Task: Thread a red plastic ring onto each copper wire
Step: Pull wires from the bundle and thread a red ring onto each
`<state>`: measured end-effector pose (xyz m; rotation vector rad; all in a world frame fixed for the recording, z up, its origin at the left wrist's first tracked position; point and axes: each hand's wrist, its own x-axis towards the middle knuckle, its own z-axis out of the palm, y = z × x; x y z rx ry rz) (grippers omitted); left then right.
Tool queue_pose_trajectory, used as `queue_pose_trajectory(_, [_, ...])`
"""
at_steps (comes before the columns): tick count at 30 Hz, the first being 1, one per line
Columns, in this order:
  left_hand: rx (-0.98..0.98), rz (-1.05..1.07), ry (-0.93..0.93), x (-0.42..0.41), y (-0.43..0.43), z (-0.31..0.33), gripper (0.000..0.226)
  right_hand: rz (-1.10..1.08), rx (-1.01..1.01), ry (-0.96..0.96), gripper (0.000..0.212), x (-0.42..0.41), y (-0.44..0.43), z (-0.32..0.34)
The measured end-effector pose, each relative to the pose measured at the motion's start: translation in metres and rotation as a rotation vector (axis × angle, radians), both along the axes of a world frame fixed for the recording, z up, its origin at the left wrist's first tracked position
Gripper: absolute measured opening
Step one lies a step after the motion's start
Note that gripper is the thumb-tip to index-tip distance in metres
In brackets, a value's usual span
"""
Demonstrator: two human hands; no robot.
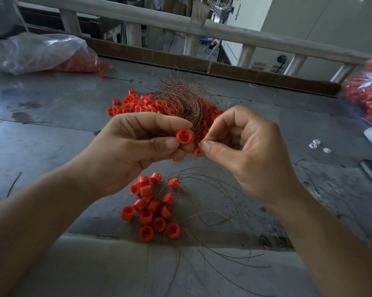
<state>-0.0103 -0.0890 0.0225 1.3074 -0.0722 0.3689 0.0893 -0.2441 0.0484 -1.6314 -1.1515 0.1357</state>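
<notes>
Pinches a red plastic ring (183, 136) in the left hand (135, 146), centre frame. Presses right hand (245, 151) thumb to forefinger at its 3 o'clock; anything pinched too fine to tell. On the tabletop (52, 129): at 12 o'clock, copper wire bundle (180, 99) over loose rings (133, 103); at 6 o'clock, rings among trailing wires (153, 206).

The ring (183, 136) was bright red with a cross pattern on its face, like the far ring pile (138, 105) and near ring cluster (153, 209), while the wire bundle (180, 99) was coppery brown, the table (52, 129) stained grey, and the scraps (315, 144) white.
</notes>
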Motion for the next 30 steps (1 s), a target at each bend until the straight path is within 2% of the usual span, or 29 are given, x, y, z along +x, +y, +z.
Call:
queue_pose_trajectory(7, [-0.034, -0.130, -0.025, 0.000, 0.001, -0.001, 0.022, 0.040, -0.033, 0.210, 0.032, 0.002, 0.006, -0.004])
queue_pose_trajectory(13, [-0.044, -0.164, 0.004, -0.001, 0.001, 0.000, 0.021, 0.044, -0.086, 0.177, 0.037, -0.003, 0.008, -0.008])
queue_pose_trajectory(18, [-0.042, -0.143, 0.013, -0.001, 0.001, 0.000, 0.021, 0.083, -0.138, 0.138, 0.019, 0.008, 0.002, 0.000])
queue_pose_trajectory(22, [-0.066, -0.147, -0.003, -0.001, 0.002, 0.001, 0.021, -0.079, -0.116, 0.209, 0.013, 0.036, -0.004, 0.002])
queue_pose_trajectory(27, [-0.074, -0.126, -0.001, -0.002, 0.001, 0.002, 0.021, -0.433, -0.250, -0.101, 0.021, 0.070, -0.007, -0.017])
queue_pose_trajectory(30, [-0.075, -0.105, 0.015, -0.002, 0.001, 0.002, 0.021, -0.463, -0.408, -0.206, 0.011, 0.081, -0.005, -0.029])
